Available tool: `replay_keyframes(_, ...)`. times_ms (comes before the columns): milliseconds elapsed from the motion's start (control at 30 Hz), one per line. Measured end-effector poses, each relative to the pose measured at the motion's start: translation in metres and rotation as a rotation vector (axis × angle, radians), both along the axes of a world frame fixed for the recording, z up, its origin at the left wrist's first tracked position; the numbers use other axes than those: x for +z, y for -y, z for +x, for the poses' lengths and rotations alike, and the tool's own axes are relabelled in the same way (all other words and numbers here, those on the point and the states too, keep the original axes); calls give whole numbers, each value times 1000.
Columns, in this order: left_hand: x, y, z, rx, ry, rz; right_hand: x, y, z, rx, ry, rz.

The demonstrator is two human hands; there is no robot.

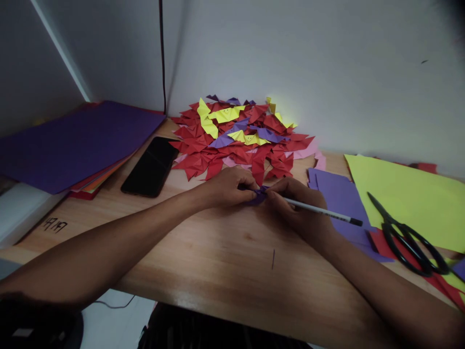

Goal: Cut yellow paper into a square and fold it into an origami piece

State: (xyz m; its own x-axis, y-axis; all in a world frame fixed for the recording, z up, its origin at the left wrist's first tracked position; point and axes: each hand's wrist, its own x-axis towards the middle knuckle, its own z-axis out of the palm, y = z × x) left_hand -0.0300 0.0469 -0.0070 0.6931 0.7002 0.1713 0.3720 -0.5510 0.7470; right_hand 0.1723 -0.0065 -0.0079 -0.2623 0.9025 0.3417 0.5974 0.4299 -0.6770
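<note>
My left hand point(230, 188) pinches a small folded purple paper point(258, 195) just above the wooden table. In my right hand point(303, 201) is a slim white pen point(323, 210) with a black end, its back pointing right and its tip at the purple paper. The fingers of both hands nearly meet there and hide much of the paper. Right behind them lies a heap of folded paper bats point(236, 138), mostly red, with some purple, yellow and pink. Small drawn faces show on a few yellow ones.
A black phone point(152, 167) lies left of the heap, beside stacked coloured sheets topped by a purple sheet point(80, 140). On the right, black-handled scissors point(407, 237) rest over a yellow sheet point(410, 198) and red scraps. Purple pieces point(341, 194) lie near my right wrist.
</note>
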Motion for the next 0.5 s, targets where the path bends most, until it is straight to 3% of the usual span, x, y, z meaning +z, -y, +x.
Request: replay_keyframes(500, -1, -1, 0, 3, 2, 2, 1, 1, -1, 4, 7, -8)
